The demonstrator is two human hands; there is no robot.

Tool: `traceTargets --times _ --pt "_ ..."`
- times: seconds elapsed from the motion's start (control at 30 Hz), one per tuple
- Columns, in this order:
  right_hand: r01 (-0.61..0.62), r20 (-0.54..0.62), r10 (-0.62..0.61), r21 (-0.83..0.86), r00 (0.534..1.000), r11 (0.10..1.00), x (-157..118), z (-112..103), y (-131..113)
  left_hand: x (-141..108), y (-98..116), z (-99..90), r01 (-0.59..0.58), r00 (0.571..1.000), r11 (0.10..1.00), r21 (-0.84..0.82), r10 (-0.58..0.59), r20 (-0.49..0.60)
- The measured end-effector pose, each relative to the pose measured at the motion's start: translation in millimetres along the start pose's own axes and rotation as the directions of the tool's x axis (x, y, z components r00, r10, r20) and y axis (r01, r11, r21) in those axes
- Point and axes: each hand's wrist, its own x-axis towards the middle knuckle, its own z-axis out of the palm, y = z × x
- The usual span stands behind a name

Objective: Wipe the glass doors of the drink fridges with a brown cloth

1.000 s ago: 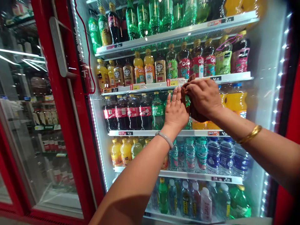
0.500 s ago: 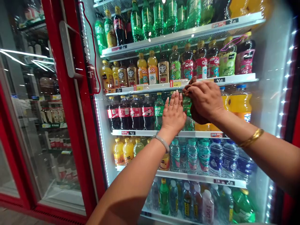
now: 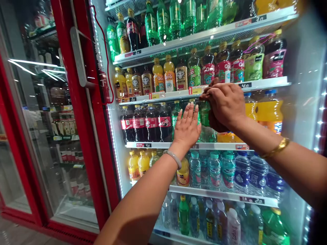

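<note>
My right hand [image 3: 227,104] is closed around a bunched brown cloth [image 3: 216,122]. Part of the cloth sticks out past my fingertips and part hangs below the palm. My left hand [image 3: 187,122] lies flat with fingers stretched, seemingly against the glass door of a drinks fridge, just left of the cloth. Behind both hands are green soda bottles [image 3: 204,114] on a middle shelf, partly covered by them. A yellow price tag [image 3: 196,91] shows on the shelf edge above my left fingertips.
Shelves full of bottles fill the fridge, with dark cola bottles [image 3: 151,123] left of my hands and water bottles [image 3: 242,172] below. On the left stands a red door frame [image 3: 67,85] with a long grey handle [image 3: 79,56]. Light strips run down both sides.
The view has shifted slightly, so the shelves sit a little further right. My right hand keeps its hold on the cloth, and my left hand stays flat, with nearly the same pose.
</note>
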Motion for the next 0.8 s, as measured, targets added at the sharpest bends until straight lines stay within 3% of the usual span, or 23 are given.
traceTargets --times 0.07,0.17,0.3,0.4,0.53,0.63,0.73,0.8 --pt "-0.065 -0.045 0.065 -0.009 0.997 0.998 -16.7 -1.7 -5.3 -2.7 -3.6 -0.7 -0.022 1.0 1.0 0.003 0.022 0.012" --pt "0.009 0.023 -0.009 0.007 1.0 1.0 -40.6 -0.5 -29.2 -6.1 -5.9 3.0 -0.024 1.0 1.0 0.007 0.024 -0.006" --pt "0.131 0.11 -0.134 0.039 0.985 0.991 -18.2 7.6 -40.8 -6.2 -6.3 4.9 0.015 1.0 1.0 0.008 -0.015 -0.013" --pt "0.043 0.101 -0.049 0.059 0.994 0.997 1.5 9.7 -29.9 -6.6 -12.4 -1.0 -0.044 0.998 0.999 0.011 0.044 0.036" --pt "-0.087 0.023 0.085 0.086 0.996 0.992 -24.8 6.3 -40.4 -12.2 -27.1 -7.5 -0.093 0.995 0.995 0.024 0.092 0.05" --pt "0.014 0.09 -0.028 0.156 0.996 0.988 -39.6 7.6 -62.2 -17.2 -33.2 -5.2 -0.055 0.998 0.998 0.03 0.055 0.024" --pt "0.106 0.172 -0.139 0.189 0.975 0.976 -16.6 12.4 -65.3 -20.0 -33.1 -1.9 0.03 0.999 0.999 0.031 -0.029 -0.015" --pt "0.067 0.176 -0.097 0.169 0.98 0.983 3.4 14.6 -57.0 -21.1 -32.5 -2.0 0.049 0.999 0.999 0.019 -0.049 -0.014"
